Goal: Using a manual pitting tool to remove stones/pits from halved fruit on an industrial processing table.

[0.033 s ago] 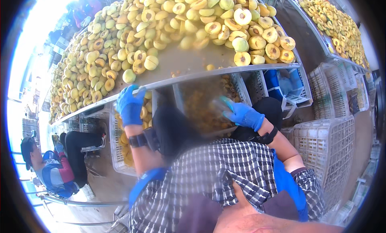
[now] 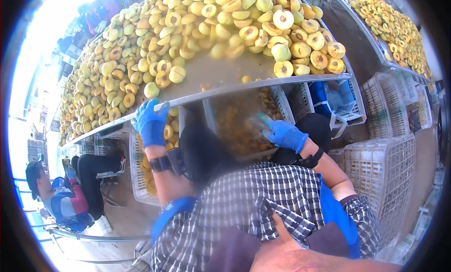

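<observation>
Closest in: black-and-white checked shirt (image 2: pixel 263 187) with blue straps over the shoulders, dark trousers (image 2: pixel 199 145) below, knees under the bench (image 2: pixel 221 72). Dark band on each wrist.

Left hand (image 2: pixel 151 124), blue glove, back of hand up, at the bench's metal rim. Thumb and forefinger stand apart; palm hidden, so cannot tell whether the fingers close on anything. Right hand (image 2: pixel 285 136), blue glove too, over the right knee, reaching toward a crate (image 2: pixel 282 104) under the bench. A pale teal blur at its fingers; cannot tell whether it is a held thing or the fingertips, nor how far they are closed.

That crate holds small brownish-yellow pieces, smeared. Beside the left forearm, a white crate (image 2: pixel 136 178) with yellow fruit. Right of the knees, a crate with blue lining (image 2: pixel 319 92); farther right, a large white slatted crate (image 2: pixel 380 168).

On the bench, halved yellow fruit (image 2: pixel 177 74) heaped deep, cut faces and skins mixed, stone hollows brown; bare patch in front, nearest the person.

Off left, a seated co-worker (image 2: pixel 70 201) in a dark cap. Far upper right, a second bench (image 2: pixel 378 51) carries more halved fruit.
</observation>
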The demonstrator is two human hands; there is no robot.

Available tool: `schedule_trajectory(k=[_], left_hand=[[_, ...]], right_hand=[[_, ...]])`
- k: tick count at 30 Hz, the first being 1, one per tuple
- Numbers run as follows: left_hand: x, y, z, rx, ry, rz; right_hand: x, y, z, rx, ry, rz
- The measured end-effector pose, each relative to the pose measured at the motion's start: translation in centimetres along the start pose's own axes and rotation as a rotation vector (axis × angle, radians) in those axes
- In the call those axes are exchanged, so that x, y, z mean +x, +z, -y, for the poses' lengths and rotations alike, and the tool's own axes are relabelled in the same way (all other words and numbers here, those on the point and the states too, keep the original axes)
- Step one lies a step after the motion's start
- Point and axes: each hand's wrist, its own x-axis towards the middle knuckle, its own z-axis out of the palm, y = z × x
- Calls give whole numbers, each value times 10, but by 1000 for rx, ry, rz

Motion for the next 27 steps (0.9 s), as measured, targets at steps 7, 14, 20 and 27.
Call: schedule_trajectory(k=[7,14,20,27], left_hand=[[84,79,-99,-243,295,175],[125,113,-229,-205,186,360],[155,178,-181,-502,-90,488],[92,86,-134,-1252,-54,860]], right_hand=[[22,17,-31,-106,-133,31],[30,19,-45,-68,-156,68],[29,18,-25,-38,-123,123],[24,27,-24,383,-274,-48]])
